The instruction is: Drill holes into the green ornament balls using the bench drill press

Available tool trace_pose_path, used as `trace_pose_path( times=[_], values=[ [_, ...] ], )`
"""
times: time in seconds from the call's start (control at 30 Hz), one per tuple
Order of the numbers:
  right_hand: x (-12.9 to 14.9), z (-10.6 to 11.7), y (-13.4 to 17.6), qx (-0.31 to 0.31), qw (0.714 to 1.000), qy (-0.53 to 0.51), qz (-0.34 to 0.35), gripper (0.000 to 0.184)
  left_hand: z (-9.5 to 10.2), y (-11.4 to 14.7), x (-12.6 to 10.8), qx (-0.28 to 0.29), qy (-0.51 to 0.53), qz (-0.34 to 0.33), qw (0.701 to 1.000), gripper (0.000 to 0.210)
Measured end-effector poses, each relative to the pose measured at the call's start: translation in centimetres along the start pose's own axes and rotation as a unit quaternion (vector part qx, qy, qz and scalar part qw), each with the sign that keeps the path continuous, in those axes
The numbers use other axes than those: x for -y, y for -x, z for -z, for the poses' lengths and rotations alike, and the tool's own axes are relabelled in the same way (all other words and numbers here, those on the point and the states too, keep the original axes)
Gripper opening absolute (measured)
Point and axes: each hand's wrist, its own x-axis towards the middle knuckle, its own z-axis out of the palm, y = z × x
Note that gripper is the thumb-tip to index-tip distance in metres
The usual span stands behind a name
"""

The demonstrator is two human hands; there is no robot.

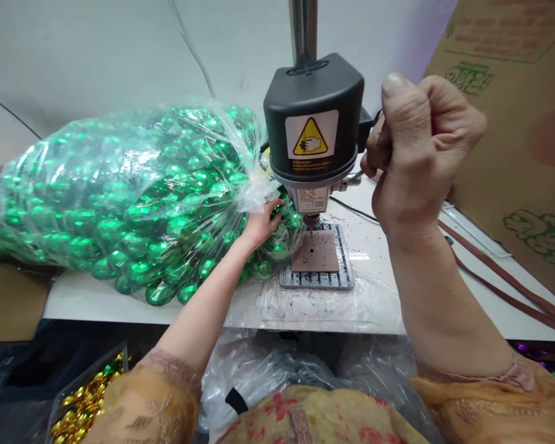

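Observation:
A clear plastic bag (120, 203) full of shiny green faceted baubles lies on its side on the left, its gathered white neck beside my left hand. My left hand (261, 225) reaches in at the bag's mouth among the green baubles (282, 243); its visible fingers are apart, and I see nothing held between them. At the right, my right hand (414, 135) is closed in a fist round the drill press handle, which it mostly hides. The black-headed bench drill press (314, 92) stands over a brown square board (315, 256) with a small dark hole, on a slotted metal base (346, 280).
Dark shavings (356, 231) are scattered around the base on the white table (139, 308). A large cardboard box (504, 142) stands at the right, with brown straps (499, 277) before it. Below left is a container of gold baubles (81, 401). Clear plastic sheeting (268, 364) hangs in front.

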Motion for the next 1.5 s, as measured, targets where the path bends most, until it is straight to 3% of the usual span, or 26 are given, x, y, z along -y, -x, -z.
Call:
trace_pose_path(
  times=[0.2,0.4,0.53,0.67,0.8,0.9,0.97,1.03,1.07,1.13,1.23,1.37,1.5],
  values=[
    [-0.2,0.0,0.0,-0.001,1.0,-0.006,-0.006,0.045,0.0,1.0,0.1,0.079,-0.03,-0.022,0.996,0.056],
    [-0.3,0.0,0.0,0.004,1.0,-0.003,0.007,0.043,-0.9,-0.4,1.0,0.04,-0.019,-0.022,0.999,0.044],
    [-0.5,0.0,0.0,0.001,1.0,0.0,0.022,0.045,-0.4,-0.3,0.4,0.056,-0.037,-0.035,0.997,0.042],
    [-0.5,0.0,0.0,0.004,1.0,0.014,0.015,0.044,1.8,1.5,-1.8,0.003,-0.062,0.006,0.998,0.045],
    [-0.4,0.1,0.0,0.01,1.0,0.017,0.015,0.046,3.3,5.3,-4.9,-0.079,0.033,-0.055,0.995,0.039],
    [-0.2,0.2,-0.1,0.021,1.0,0.022,0.003,0.047,1.7,8.9,-7.0,-0.098,0.217,-0.065,0.969,0.037],
    [-0.1,0.2,-0.1,0.022,1.0,0.022,0.0,0.047,-0.4,11.1,-7.8,-0.06,0.353,-0.012,0.934,0.043],
    [-0.1,0.1,0.0,0.016,1.0,0.015,0.002,0.047,-2.5,12.6,-8.1,-0.043,0.423,0.044,0.904,0.052],
    [-0.1,0.1,0.0,0.014,1.0,0.011,0.002,0.047,-3.4,13.1,-8.2,-0.043,0.42,0.063,0.904,0.054],
    [-0.1,0.1,0.1,0.011,1.0,0.004,0.006,0.047,-4.3,13.7,-8.1,-0.042,0.344,0.074,0.935,0.054],
    [-0.1,0.2,0.2,0.018,1.0,0.024,-0.003,0.047,-4.3,13.8,-7.9,-0.024,0.213,0.024,0.976,0.05],
    [-0.1,0.2,0.2,0.024,0.999,0.035,-0.007,0.049,-3.6,13.1,-7.6,0.017,0.229,-0.053,0.972,0.04],
    [-0.4,0.1,0.0,0.023,0.999,0.037,-0.009,0.054,-3.5,11.7,-6.3,-0.053,0.299,0.014,0.953,0.03]
  ],
)
